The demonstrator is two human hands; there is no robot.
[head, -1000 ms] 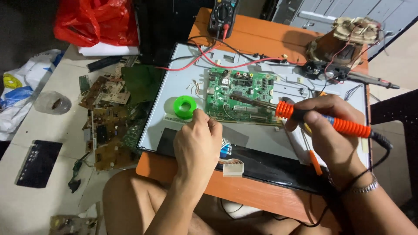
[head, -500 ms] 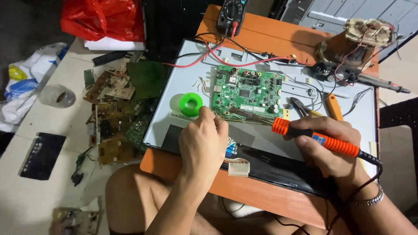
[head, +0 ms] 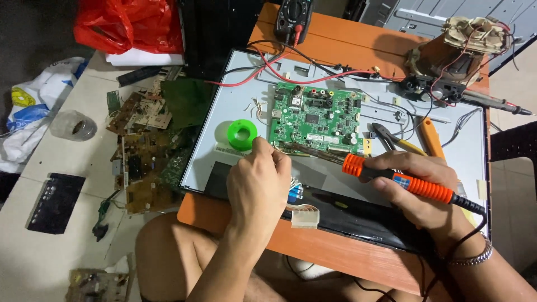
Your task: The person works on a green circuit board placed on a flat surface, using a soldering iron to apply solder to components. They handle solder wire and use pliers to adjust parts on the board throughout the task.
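Note:
A green circuit board point(head: 316, 118) lies on the grey metal back panel point(head: 224, 128) of a flat screen, on an orange table. My right hand point(head: 417, 193) grips an orange-handled soldering iron point(head: 391, 178); its dark tip reaches left to the board's lower left edge. My left hand point(head: 258, 182) is closed by that same corner, fingers pinched as if on thin solder wire, which I cannot make out. A green solder spool point(head: 242, 135) sits just left of the board.
A multimeter point(head: 294, 19) with red and black leads stands at the far edge. Pliers point(head: 386, 137) and an orange tool point(head: 430, 137) lie right of the board. A wound coil part point(head: 453, 47) sits far right. Loose circuit boards point(head: 145, 156) and a red bag point(head: 131, 25) lie left.
The view has shifted slightly. Both hands stay at the board's lower left edge, and the iron's tip has settled closer to my left fingers.

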